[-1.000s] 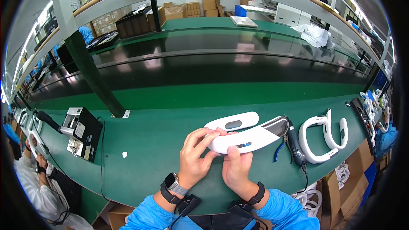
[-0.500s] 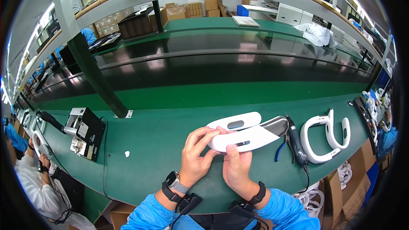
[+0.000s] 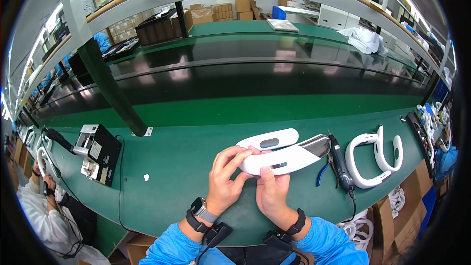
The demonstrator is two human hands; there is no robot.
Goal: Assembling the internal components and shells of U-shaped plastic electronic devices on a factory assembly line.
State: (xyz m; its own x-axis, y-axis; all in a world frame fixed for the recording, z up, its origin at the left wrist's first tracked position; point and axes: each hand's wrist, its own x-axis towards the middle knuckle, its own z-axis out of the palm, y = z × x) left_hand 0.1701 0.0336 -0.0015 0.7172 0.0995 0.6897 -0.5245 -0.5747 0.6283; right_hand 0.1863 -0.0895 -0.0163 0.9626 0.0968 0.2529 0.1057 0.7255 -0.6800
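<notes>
Both hands meet over the near edge of the green surface (image 3: 196, 167), pinching one long white curved shell (image 3: 287, 159) between them. The left hand (image 3: 226, 181) curls its fingers over the shell's left end, fingertips pressed on its top and thumb beneath. The right hand (image 3: 271, 192) grips from below, its thumb flat on the shell's front face just beside a dark slot. The shell lies roughly level, a little above the surface, its right end grey and shiny.

Just behind it, touching or nearly so, lies a second white shell (image 3: 269, 140) with a dark oval window, flat on the surface. To the right, a dark power screwdriver (image 3: 339, 161) rests lengthwise, with blue-handled pliers (image 3: 321, 172) just beside it. Further right sits a white U-shaped neck device (image 3: 374, 156). Well apart on the left stands a black box with a label (image 3: 100, 153), cables running from it. At the far left edge another person in white (image 3: 34, 211) works at the same surface. A long dark conveyor (image 3: 255, 81) runs behind.
</notes>
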